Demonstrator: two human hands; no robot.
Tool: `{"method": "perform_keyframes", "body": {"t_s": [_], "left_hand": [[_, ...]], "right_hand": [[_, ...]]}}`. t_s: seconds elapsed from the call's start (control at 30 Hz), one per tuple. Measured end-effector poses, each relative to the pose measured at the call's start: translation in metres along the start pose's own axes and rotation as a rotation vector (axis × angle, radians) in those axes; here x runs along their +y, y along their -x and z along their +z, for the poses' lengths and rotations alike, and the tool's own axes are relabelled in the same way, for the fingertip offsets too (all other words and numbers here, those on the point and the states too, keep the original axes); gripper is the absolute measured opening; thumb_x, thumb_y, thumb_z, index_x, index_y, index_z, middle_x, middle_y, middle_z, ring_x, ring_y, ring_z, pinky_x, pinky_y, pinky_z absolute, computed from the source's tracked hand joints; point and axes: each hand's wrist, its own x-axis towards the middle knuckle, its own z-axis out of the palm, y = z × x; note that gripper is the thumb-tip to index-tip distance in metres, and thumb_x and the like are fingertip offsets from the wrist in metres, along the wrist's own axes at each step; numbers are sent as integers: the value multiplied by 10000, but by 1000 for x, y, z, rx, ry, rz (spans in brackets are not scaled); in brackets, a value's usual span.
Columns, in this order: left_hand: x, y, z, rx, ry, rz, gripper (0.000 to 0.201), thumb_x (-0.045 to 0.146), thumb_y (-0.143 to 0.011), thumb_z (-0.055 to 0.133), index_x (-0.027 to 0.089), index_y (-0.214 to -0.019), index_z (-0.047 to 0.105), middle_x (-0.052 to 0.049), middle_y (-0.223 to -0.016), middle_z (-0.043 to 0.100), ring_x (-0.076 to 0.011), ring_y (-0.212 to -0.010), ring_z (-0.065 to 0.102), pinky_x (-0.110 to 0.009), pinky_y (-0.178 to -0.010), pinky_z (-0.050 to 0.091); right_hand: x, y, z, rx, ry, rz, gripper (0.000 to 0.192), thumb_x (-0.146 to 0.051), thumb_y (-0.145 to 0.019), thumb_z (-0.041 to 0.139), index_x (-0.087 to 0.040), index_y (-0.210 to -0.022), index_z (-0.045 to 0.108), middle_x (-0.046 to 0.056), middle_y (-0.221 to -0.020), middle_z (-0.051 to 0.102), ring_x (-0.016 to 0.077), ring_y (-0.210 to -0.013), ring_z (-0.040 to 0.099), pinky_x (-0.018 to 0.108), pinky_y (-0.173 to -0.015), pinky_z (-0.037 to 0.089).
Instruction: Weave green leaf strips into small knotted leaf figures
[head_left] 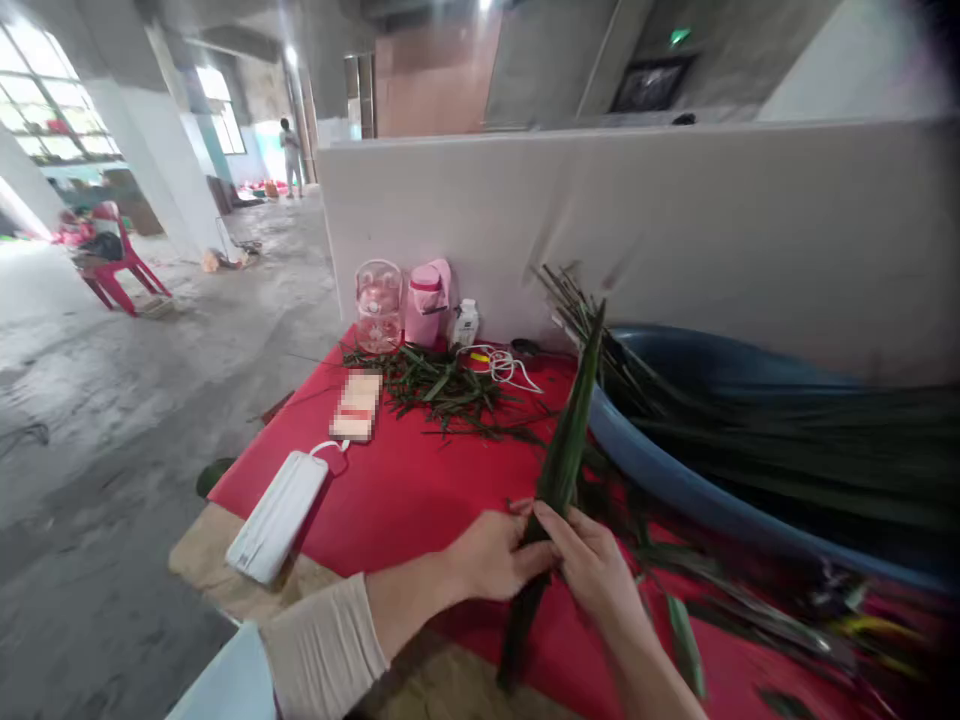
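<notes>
On the far left, a red plastic chair (124, 262) stands on the bare concrete floor (247, 330), piled with things I can't make out. Further back, a person (291, 158) is standing.

Nearer, at the left edge of a red-covered surface (375, 510), lies a white power bank (279, 515), a small mark near its lower end too tiny to read. A white cable (330, 446) runs from it to a phone (357, 405) with a blurred-out screen.

Behind the phone stands a clear pink-tinted jug (379, 305); its contents are unclear. Just beside it are a pink container (424, 310) and a white bottle (466, 322) with dark print, illegible from here. Green leaf clippings (442, 390) are scattered in front, near a tangled white cord (506, 366).

At the centre, the left hand (496, 556) and right hand (592, 560) meet, thumbs and fingers pinching one long green leaf (571, 435) that points up and away above the surface, its lower end hanging below them.

To the right, a wide blue tub (637, 450) holds a heap of long dark-green leaves (795, 450), with stalks (566, 300) poking over its left rim. High on the wall, a green sign (679, 37) glows, its writing unreadable.
</notes>
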Motion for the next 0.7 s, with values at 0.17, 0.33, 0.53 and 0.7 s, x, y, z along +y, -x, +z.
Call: {"method": "perform_keyframes", "body": {"t_s": [0.17, 0.33, 0.53, 0.7], "left_hand": [[2, 3, 7, 159, 8, -166, 196, 254, -702, 477, 106, -689, 605, 29, -522, 432, -77, -483, 363, -188, -442, 307], [-3, 3, 0, 121, 66, -168, 87, 212, -604, 518, 133, -569, 511, 35, -515, 413, -73, -485, 371, -190, -441, 295], [-9, 2, 1, 109, 102, -184, 68, 201, -584, 493, 154, -549, 460, 43, -507, 378, -66, -469, 345, -193, -424, 269], [-9, 2, -1, 92, 101, -190, 54, 189, -582, 479, 158, -546, 453, 47, -499, 369, -63, -461, 334, -193, -418, 256]], "right_hand": [[5, 7, -4, 192, 202, -102, 306, -452, -635, 556, -151, -589, 595, 7, -513, 554, 148, -515, 511, 222, -481, 399], [4, 10, 0, 224, 376, -217, 340, -443, -669, 534, -159, -484, 504, -20, -428, 442, 106, -436, 410, 200, -401, 320], [5, 11, 2, 208, 441, -258, 361, -445, -699, 513, -155, -487, 477, -22, -435, 417, 94, -439, 386, 191, -404, 312], [6, 11, 2, 211, 468, -259, 391, -450, -707, 506, -156, -454, 453, -24, -420, 394, 90, -427, 370, 192, -391, 297]]}}
